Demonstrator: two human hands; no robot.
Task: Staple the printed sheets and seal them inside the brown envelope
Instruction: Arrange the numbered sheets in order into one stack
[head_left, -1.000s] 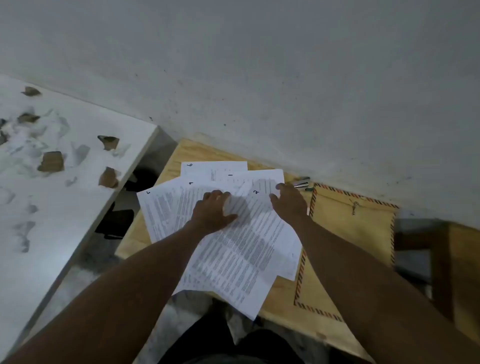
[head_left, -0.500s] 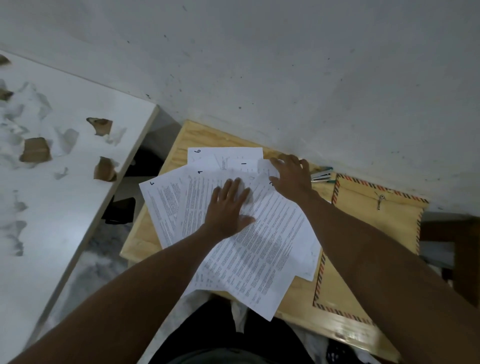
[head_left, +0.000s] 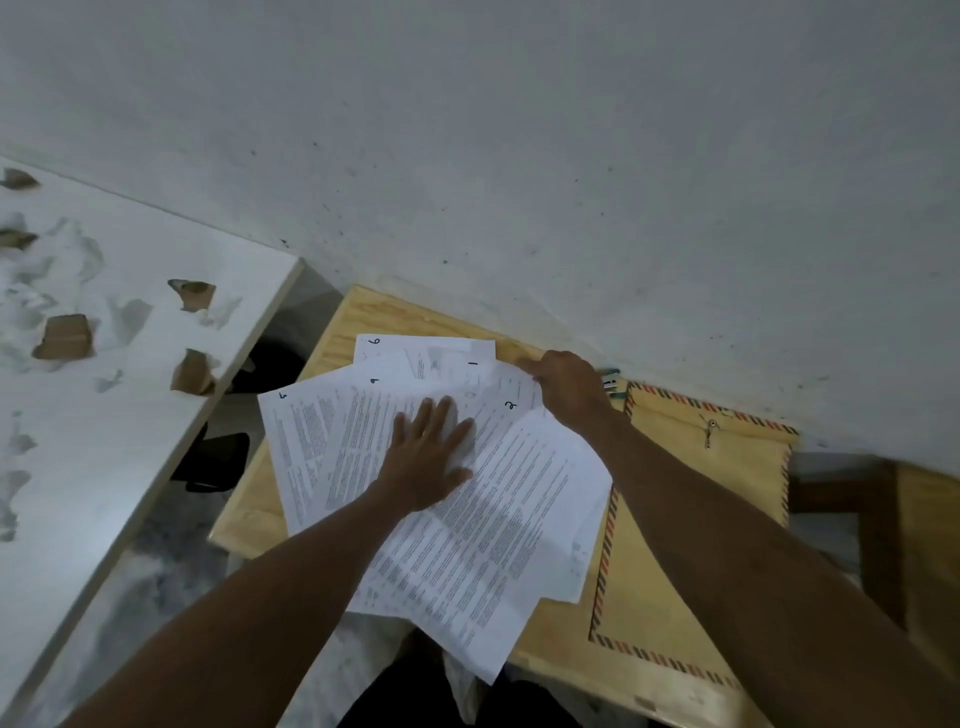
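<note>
The fanned white printed sheets (head_left: 457, 499) lie on the small pale wooden table (head_left: 374, 312), their near corner overhanging its front edge. On them the left hand (head_left: 426, 462), a second ago curled, now presses flat with fingers spread. Right of the sheets lies the brown envelope with striped border (head_left: 675, 525), unopened. Farthest, the right hand (head_left: 566, 387) has slid up to the sheets' top edge, fingers bunched on a corner. Sorting looks underway; stapling not begun.

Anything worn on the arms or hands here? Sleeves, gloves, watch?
Nothing visible. Both forearms are bare right to the bottom edge of the picture, with no sleeves in view. The left hand and right hand have no gloves; no watch or bracelet shows on either wrist. Rings are too small to tell.
</note>
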